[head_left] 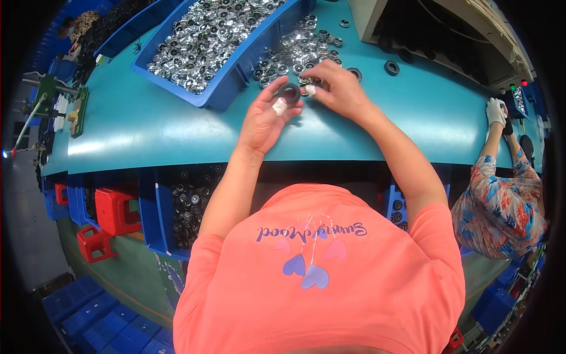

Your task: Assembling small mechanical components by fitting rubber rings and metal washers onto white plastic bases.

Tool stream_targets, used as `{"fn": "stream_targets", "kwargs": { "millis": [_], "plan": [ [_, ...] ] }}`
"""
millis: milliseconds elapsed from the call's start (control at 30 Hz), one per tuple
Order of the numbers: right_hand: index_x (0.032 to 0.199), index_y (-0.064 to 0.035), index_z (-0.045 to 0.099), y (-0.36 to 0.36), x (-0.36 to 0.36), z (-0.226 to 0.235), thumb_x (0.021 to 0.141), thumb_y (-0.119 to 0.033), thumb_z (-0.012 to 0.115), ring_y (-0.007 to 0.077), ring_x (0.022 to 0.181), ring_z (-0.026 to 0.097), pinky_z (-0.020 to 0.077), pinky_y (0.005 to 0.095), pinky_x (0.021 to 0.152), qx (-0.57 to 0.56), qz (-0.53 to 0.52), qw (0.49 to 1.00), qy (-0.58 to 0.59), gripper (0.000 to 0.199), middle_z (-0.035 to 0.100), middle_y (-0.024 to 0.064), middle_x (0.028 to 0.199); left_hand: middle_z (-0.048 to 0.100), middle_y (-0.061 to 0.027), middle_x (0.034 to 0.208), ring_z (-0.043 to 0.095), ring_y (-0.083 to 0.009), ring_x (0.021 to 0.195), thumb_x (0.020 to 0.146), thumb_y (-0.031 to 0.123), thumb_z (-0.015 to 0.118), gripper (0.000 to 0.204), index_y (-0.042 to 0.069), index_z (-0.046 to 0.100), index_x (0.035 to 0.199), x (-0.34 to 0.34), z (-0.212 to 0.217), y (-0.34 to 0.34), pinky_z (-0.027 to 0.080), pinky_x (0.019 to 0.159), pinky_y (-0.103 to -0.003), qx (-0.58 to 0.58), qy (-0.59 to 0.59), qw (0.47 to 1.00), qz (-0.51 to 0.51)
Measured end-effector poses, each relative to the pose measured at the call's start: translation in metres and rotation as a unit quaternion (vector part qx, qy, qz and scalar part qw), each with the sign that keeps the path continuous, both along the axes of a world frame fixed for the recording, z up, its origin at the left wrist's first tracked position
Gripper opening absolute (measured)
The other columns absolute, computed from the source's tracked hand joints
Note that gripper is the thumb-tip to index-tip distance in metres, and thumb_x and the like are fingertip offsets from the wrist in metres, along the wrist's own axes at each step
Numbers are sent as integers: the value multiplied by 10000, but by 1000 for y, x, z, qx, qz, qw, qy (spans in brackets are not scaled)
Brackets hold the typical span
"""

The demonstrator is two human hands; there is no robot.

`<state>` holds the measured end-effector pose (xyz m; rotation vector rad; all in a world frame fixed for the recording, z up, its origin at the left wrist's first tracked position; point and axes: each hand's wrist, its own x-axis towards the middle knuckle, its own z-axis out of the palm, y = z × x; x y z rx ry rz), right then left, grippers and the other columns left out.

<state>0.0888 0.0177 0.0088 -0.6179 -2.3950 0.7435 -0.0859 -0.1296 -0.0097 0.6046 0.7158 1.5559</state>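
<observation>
My left hand [263, 120] is closed around a black ring [289, 92], its hole facing up. White tape wraps one of its digits. Just to the right, my right hand [342, 93] has thumb and fingers curled together beside the ring, with white tape on the thumb. A small shiny piece shows at those fingertips, too small to tell whether it is gripped or lies behind them. Beyond both hands, loose round metal parts [306, 50] with dark centres spread over the teal table [330, 138].
A blue bin [236, 74] heaped with similar metal parts stands left of the loose pile. More black rings [391, 68] lie before an open box-like housing [371, 20]. Another person's gloved hand [495, 112] works at far right. Red stools [118, 209] and blue crates stand below, left.
</observation>
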Motion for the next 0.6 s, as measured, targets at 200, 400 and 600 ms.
{"fn": "stream_targets", "kwargs": {
  "millis": [200, 400, 600],
  "plan": [
    [1111, -158, 691, -10, -6, -20, 790, -174, 781, 250, 1016, 645, 562, 398, 781, 81, -12, 997, -8, 334, 608, 30, 1096, 568, -223, 1384, 644, -248, 1134, 966, 101, 650, 546, 91, 455, 1476, -4, -4, 2, 529, 987, -347, 3, -15, 1000, 1],
    [1087, -126, 655, -12, -4, -21, 796, -155, 774, 274, 888, 666, 563, 401, 736, 45, -14, 999, 24, 316, 609, 52, 1055, 541, -233, 1415, 645, -252, 1134, 959, 102, 660, 554, 101, 460, 1475, -5, -5, 2, 534, 984, -346, 2, -19, 1000, -2],
    [1098, -111, 654, -12, -1, -13, 805, -119, 765, 225, 788, 660, 556, 338, 675, -14, -25, 998, 62, 313, 600, 55, 1016, 608, -189, 1320, 653, -254, 1113, 927, 85, 702, 567, 79, 481, 1449, -4, -8, 4, 549, 957, -350, 10, -7, 1000, 9]
  ]
}}
